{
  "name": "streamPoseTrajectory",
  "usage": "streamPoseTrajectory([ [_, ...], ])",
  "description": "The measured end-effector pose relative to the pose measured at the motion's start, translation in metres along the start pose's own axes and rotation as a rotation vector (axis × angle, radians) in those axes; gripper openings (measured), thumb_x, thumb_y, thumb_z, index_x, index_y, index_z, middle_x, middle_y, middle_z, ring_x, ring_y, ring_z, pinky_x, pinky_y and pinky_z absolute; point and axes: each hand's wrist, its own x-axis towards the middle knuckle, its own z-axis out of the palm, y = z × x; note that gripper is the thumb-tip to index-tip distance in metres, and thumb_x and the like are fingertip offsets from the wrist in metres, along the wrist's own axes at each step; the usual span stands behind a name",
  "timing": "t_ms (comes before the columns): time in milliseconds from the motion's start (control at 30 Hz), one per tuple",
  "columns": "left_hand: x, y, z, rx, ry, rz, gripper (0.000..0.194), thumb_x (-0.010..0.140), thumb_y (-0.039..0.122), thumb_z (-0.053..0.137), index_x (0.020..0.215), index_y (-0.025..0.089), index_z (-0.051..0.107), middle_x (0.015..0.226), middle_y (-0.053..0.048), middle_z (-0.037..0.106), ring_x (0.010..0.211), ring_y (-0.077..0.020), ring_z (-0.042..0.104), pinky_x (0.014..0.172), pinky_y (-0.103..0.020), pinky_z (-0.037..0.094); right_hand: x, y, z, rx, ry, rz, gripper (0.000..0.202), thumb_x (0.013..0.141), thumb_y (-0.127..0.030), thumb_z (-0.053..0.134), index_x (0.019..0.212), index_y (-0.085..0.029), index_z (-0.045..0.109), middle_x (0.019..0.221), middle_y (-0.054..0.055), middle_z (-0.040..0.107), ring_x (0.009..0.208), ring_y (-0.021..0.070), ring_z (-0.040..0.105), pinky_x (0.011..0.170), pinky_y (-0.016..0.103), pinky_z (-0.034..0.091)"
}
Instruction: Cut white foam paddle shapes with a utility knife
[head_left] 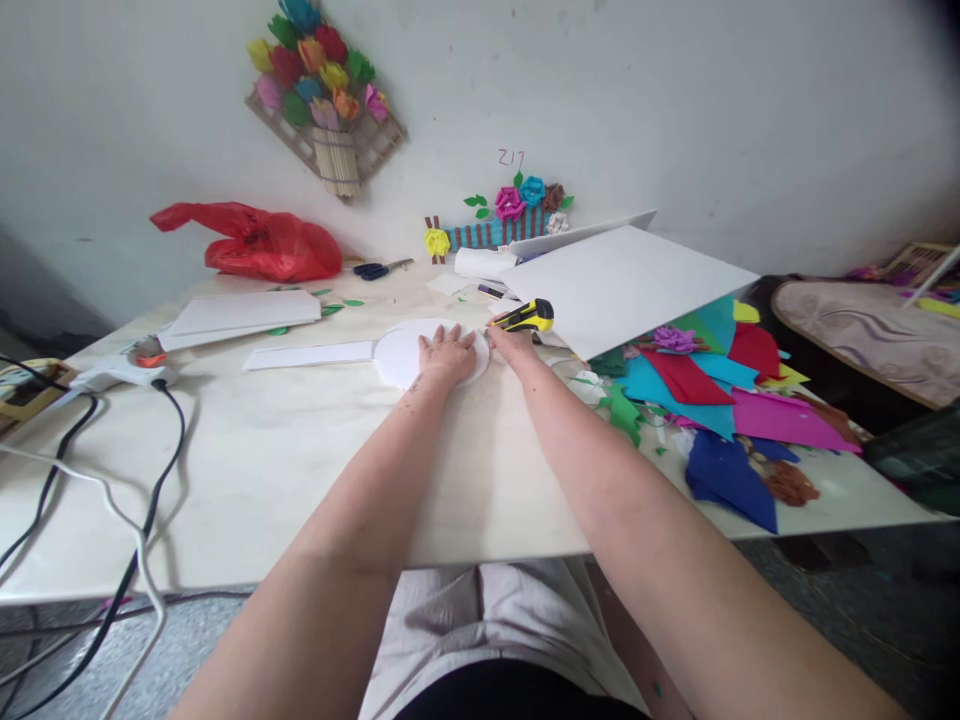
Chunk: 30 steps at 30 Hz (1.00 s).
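A white cutout point(395, 352), round with a long straight strip running left, lies flat on the table. My left hand point(448, 355) rests on the round part, palm down with fingers spread. My right hand point(511, 343) is closed around a yellow and black utility knife point(531, 315), at the right edge of the round part. The knife's tip is at or very near that edge; whether the blade touches it I cannot make out.
Large white boards point(630, 280) lean at the back right, beside coloured paper scraps point(697, 385). A red plastic bag point(274, 245), scissors point(381, 269) and white sheets point(240, 312) lie at the back left. A power strip point(124, 372) with cables stands at the left.
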Motion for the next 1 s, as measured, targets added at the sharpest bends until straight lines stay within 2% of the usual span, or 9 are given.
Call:
streamPoseTrajectory([
  [800, -0.001, -0.001, 0.000, -0.011, 0.001, 0.010, 0.059, 0.093, 0.035, 0.019, 0.151, 0.037, 0.030, 0.162, 0.004, 0.019, 0.149, -0.0273, 0.011, 0.115, -0.062, 0.012, -0.010, -0.011, -0.003, -0.076, 0.035, 0.002, 0.008, 0.074, -0.026, 0.056, 0.074, -0.020, 0.063, 0.066, 0.002, 0.067, 0.084, 0.0201, 0.069, 0.080, 0.030, 0.053],
  [1000, 0.000, -0.002, 0.001, -0.013, 0.012, 0.016, 0.059, 0.094, 0.035, 0.017, 0.151, 0.037, 0.031, 0.162, 0.005, 0.019, 0.149, -0.0281, 0.012, 0.114, -0.063, 0.013, -0.011, -0.010, -0.003, -0.072, 0.052, 0.009, 0.011, 0.074, -0.027, 0.057, 0.076, -0.019, 0.064, 0.071, 0.004, 0.070, 0.084, 0.0204, 0.068, 0.079, 0.031, 0.053],
])
